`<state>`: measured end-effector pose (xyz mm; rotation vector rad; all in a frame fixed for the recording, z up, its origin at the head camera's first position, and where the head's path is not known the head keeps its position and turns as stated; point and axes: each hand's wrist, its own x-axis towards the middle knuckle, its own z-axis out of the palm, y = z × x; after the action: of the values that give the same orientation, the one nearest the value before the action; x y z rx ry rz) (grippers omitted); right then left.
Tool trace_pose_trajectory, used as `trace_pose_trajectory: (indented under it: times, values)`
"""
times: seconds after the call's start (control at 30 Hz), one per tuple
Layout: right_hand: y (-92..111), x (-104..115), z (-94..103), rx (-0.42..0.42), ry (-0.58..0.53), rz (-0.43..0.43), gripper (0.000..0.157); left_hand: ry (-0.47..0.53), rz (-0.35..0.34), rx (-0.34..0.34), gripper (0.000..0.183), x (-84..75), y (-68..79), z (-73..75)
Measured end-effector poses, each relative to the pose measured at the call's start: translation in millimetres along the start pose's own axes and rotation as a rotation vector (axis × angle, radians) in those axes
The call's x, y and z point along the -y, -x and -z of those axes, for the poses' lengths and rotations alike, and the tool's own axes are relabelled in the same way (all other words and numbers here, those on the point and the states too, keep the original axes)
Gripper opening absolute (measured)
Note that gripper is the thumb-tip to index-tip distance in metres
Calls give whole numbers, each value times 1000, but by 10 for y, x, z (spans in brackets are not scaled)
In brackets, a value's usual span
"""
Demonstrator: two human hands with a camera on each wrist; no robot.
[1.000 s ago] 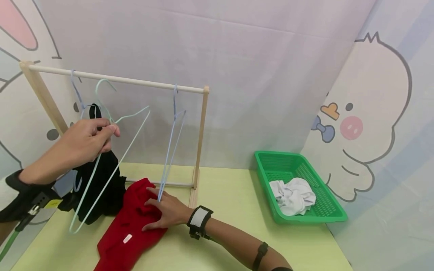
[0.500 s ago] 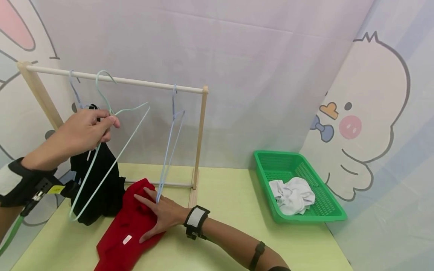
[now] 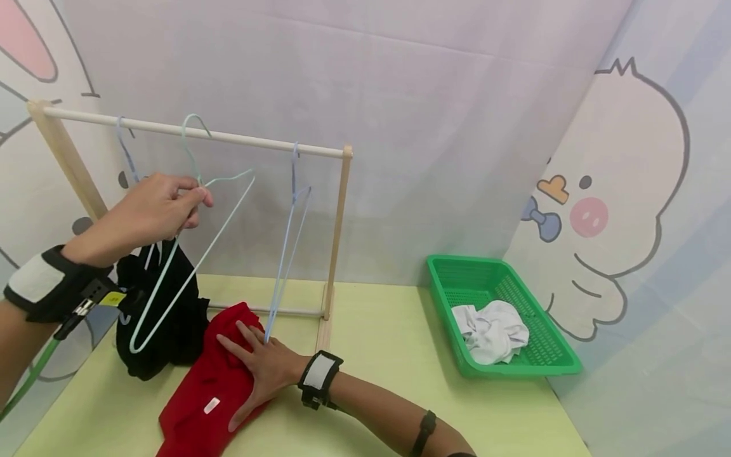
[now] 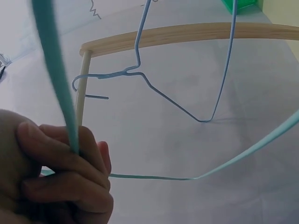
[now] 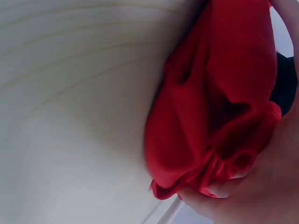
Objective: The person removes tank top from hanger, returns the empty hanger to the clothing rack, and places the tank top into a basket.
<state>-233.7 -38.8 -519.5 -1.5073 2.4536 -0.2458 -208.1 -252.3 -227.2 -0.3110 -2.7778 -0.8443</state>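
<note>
My left hand pinches a mint-green clothes hanger just below its hook, between thumb and fingers. The hook arches over the rack's wooden rail in the head view, its tip overlapping the rail. No clothing is on this hanger. On the table, a red garment with a small white label lies folded. Across its upper right side my right hand rests, fingers and thumb spread wide. The right wrist view shows fingertips at the bunched edge of the red cloth.
A black garment hangs at the rack's left, partly behind the left arm. From the rail's right end hangs a bare blue hanger, its lower end near my right hand. A green basket holding white cloth stands right on the yellow table.
My left hand has raised the mint hanger and shifted it right, bringing its hook from below the rail up over it. The right hand has slid slightly left and its fingers have spread.
</note>
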Motion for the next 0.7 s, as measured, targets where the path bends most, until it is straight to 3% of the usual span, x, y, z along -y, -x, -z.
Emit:
trace_pose_trajectory:
  times: [0.33,0.7]
  values:
    - [-31,71,-36,61,142,-35,136,58,51,37,46,-6,-139,35]
    - [-48,89,-55,70,200,-53,129,93,100,82,46,48,-234,-22]
